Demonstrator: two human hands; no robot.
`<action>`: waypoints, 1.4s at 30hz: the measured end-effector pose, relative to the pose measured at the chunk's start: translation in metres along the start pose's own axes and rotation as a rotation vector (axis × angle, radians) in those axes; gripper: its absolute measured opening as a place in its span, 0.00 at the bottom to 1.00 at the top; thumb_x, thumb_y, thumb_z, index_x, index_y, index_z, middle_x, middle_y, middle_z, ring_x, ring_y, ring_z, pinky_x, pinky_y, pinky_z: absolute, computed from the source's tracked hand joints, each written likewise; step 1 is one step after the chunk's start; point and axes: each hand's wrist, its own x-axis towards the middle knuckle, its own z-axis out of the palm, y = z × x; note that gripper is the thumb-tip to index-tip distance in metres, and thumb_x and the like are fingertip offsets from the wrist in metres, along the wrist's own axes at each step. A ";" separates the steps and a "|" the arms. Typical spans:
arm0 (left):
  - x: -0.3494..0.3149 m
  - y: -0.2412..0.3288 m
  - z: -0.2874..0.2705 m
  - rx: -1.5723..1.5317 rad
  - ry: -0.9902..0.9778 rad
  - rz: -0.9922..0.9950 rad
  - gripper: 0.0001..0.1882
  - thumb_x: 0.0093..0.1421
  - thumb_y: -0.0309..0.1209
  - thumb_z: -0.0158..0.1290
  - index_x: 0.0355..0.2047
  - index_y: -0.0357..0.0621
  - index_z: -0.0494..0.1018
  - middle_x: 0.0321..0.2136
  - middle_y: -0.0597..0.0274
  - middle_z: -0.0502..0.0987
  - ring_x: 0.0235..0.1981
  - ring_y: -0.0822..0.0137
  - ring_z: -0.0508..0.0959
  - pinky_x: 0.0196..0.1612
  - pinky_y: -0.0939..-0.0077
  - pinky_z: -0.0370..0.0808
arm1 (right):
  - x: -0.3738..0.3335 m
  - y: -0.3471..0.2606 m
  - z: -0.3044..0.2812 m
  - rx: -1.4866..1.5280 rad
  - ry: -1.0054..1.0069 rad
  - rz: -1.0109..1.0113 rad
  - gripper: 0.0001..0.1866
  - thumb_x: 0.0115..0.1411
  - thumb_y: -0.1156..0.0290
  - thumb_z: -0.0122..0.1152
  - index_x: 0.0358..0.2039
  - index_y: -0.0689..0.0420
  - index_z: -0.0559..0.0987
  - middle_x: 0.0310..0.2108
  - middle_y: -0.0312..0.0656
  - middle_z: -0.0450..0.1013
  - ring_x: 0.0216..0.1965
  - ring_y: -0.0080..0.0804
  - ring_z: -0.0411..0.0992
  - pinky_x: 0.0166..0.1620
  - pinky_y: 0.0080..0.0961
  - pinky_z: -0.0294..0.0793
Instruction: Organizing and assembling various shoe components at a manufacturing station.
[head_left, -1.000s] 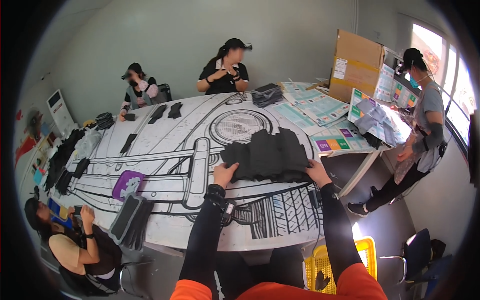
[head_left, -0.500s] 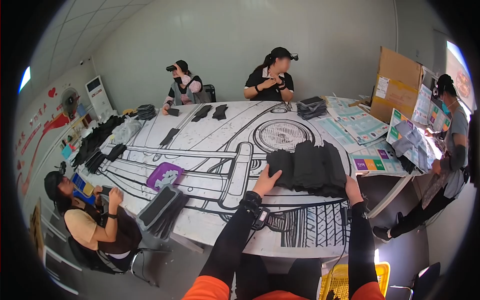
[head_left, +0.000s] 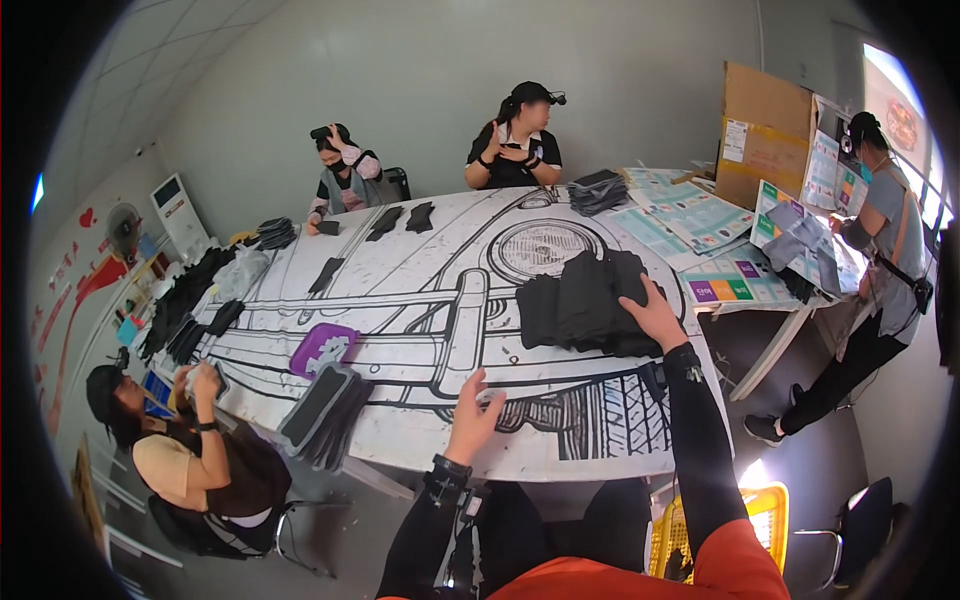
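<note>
A row of black cloth pieces [head_left: 585, 305], stacked in overlapping bundles, lies on the table in front of me. My right hand [head_left: 655, 315] rests against the right end of this pile, its thumb and fingers spread over the dark fabric. Nearer the table's front edge, my left hand [head_left: 473, 420] hovers apart from the pile. Its fingers are apart, with nothing between them. Folds of the cloth hide how many pieces there are.
The table [head_left: 400, 440] bears a black-line car drawing. A purple tray [head_left: 322, 350] and a grey-edged dark stack [head_left: 325, 415] lie left, beside a seated person [head_left: 200, 450]. Another dark stack [head_left: 598, 192] stands at the back. A yellow basket [head_left: 765, 520] is below right.
My left hand has let go of the pile's left side and drawn back toward me. My right hand has shifted from its right edge onto its right end. The view has turned slightly.
</note>
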 end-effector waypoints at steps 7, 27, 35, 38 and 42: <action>-0.034 -0.002 0.000 0.047 0.041 0.153 0.31 0.63 0.29 0.61 0.65 0.39 0.66 0.59 0.53 0.74 0.55 0.60 0.76 0.54 0.65 0.75 | 0.012 -0.012 0.008 -0.135 -0.057 -0.095 0.48 0.59 0.44 0.67 0.70 0.60 0.64 0.62 0.66 0.67 0.65 0.61 0.65 0.66 0.43 0.66; -0.054 -0.028 0.003 -0.031 0.164 0.171 0.14 0.67 0.23 0.54 0.52 0.39 0.75 0.42 0.60 0.77 0.42 0.68 0.78 0.46 0.73 0.75 | -0.126 -0.164 -0.147 0.393 0.338 -0.707 0.29 0.56 0.78 0.71 0.59 0.61 0.75 0.54 0.42 0.75 0.47 0.28 0.75 0.46 0.24 0.73; -0.055 -0.020 0.009 -0.015 0.143 0.181 0.11 0.68 0.23 0.52 0.50 0.38 0.75 0.41 0.63 0.77 0.40 0.72 0.76 0.43 0.79 0.73 | -0.238 -0.153 -0.325 0.292 0.157 -0.948 0.35 0.51 0.63 0.72 0.58 0.62 0.74 0.54 0.51 0.74 0.46 0.37 0.74 0.46 0.29 0.70; -0.053 -0.016 0.022 -0.067 0.111 0.145 0.10 0.69 0.24 0.52 0.49 0.38 0.76 0.41 0.64 0.77 0.40 0.74 0.76 0.43 0.80 0.73 | -0.270 -0.132 -0.350 0.275 0.173 -0.906 0.33 0.52 0.62 0.71 0.58 0.61 0.74 0.53 0.52 0.74 0.46 0.39 0.74 0.46 0.31 0.71; -0.048 -0.021 0.019 -0.055 0.095 0.105 0.08 0.69 0.25 0.54 0.48 0.38 0.77 0.42 0.63 0.78 0.39 0.75 0.76 0.43 0.80 0.73 | -0.294 -0.122 -0.370 0.281 0.178 -0.855 0.31 0.53 0.62 0.70 0.56 0.61 0.75 0.53 0.52 0.75 0.47 0.40 0.75 0.46 0.33 0.72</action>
